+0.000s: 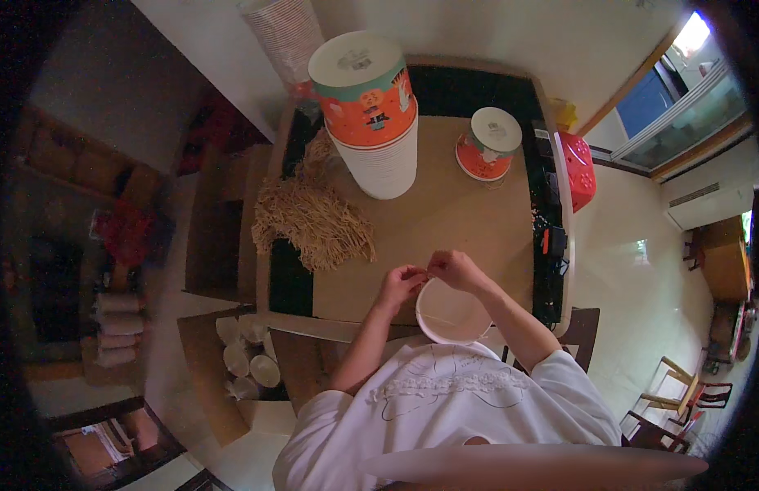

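A white paper bucket [451,315] is held at the table's near edge, both the left hand [401,284] and right hand [453,268] pinched on its rim. Beyond lie loose straw cords [312,214] and tall bucket stacks [371,110], seemingly unhandled.

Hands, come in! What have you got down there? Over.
Left hand and right hand pinch something thin above white cup. Straw pile to the left, cup stack ahead. Nothing in the way.

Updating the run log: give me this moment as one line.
left hand: pinching thin strand at cup rim | right hand: pinching same strand | white paper cup: at table edge | straw pile: left | cup stack: behind
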Available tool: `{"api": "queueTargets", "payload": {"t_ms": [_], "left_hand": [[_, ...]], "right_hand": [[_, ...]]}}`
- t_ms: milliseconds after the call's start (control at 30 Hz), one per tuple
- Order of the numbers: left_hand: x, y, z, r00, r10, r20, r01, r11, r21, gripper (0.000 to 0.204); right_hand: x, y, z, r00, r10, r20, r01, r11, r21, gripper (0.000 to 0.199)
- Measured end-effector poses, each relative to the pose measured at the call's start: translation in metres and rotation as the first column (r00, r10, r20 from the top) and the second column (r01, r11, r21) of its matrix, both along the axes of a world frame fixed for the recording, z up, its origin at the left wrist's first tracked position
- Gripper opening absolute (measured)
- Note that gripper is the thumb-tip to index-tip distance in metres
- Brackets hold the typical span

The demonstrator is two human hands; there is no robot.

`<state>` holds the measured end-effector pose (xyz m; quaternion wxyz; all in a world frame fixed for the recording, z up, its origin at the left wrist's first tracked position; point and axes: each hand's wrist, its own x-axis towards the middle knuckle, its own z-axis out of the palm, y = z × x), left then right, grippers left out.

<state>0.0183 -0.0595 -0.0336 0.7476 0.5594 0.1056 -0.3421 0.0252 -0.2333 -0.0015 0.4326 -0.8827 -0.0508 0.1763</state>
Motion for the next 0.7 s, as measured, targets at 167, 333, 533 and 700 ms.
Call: {"api": "queueTargets", "payload": {"t_ms": [167, 333, 533, 700], "left_hand": [[0.0, 0.003, -0.007, 1.0, 0.013, 0.01, -0.013, 0.999, -0.04, 0.011], [0.002, 0.002, -0.003, 0.999, 0.046, 0.011, -0.045, 0.999, -0.021, 0.012], [0.011, -0.001, -0.004, 0.997, -0.072, 0.035, 0.071, 0.997, 0.029, 0.01], [0.014, -0.007, -0.017, 0.999, -0.036, -0.013, 0.036, 0.999, -0.001, 0.011]], "right_hand": [[0.001, 0.001, -0.003, 0.998, 0.06, -0.026, -0.062, 0.995, -0.078, 0.016], [0.004, 0.001, -0.009, 0.996, 0.089, -0.031, -0.092, 0.99, -0.106, 0.018], [0.004, -0.001, -0.013, 0.995, 0.097, -0.004, -0.097, 0.988, -0.116, 0.02], [0.003, -0.004, -0.014, 0.998, 0.06, -0.001, -0.06, 0.995, -0.08, 0.016]]}}
